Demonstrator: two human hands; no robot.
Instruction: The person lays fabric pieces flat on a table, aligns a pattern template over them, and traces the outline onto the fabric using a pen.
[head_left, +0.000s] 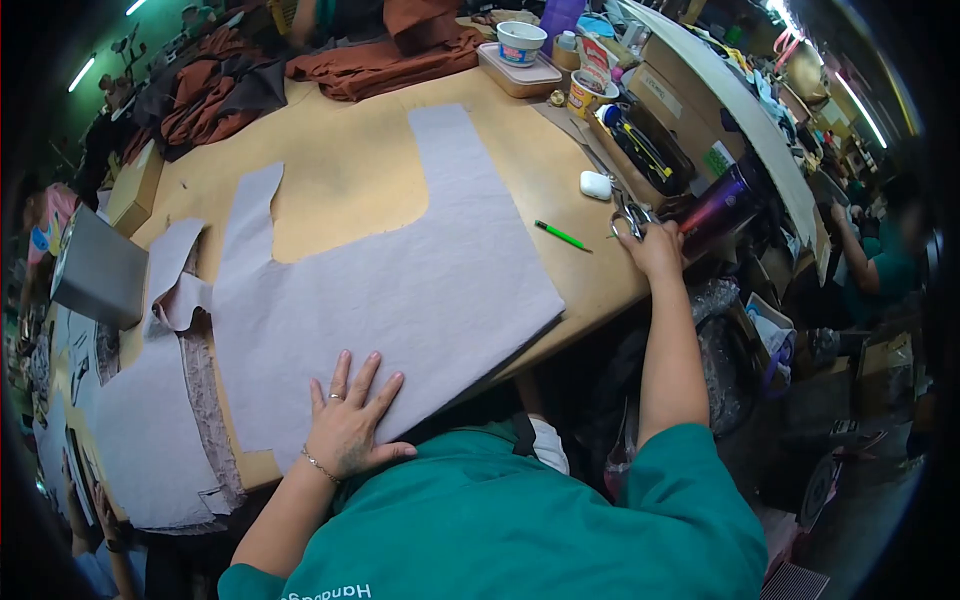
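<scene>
My left hand [350,415] lies palm down with spread fingers on the near edge of a pale grey-mauve fabric piece [400,290]. That piece is cut with a wide U-shaped opening on its far side and reaches the table's near edge. At the right, the fingers of my right hand [657,250] are closed at the handles of metal scissors [630,218], which lie at the table's right edge. A green pencil [563,236] rests on the table between the fabric and the scissors. Beside the scissors is a small white case [596,185].
More cut fabric [150,430] and a grey metal block [100,265] are on the left. Brown cloth [390,65] lies at the back. A dark purple tumbler [715,210], a pen box [640,150] and tubs line the right edge. Other people are at far left and right.
</scene>
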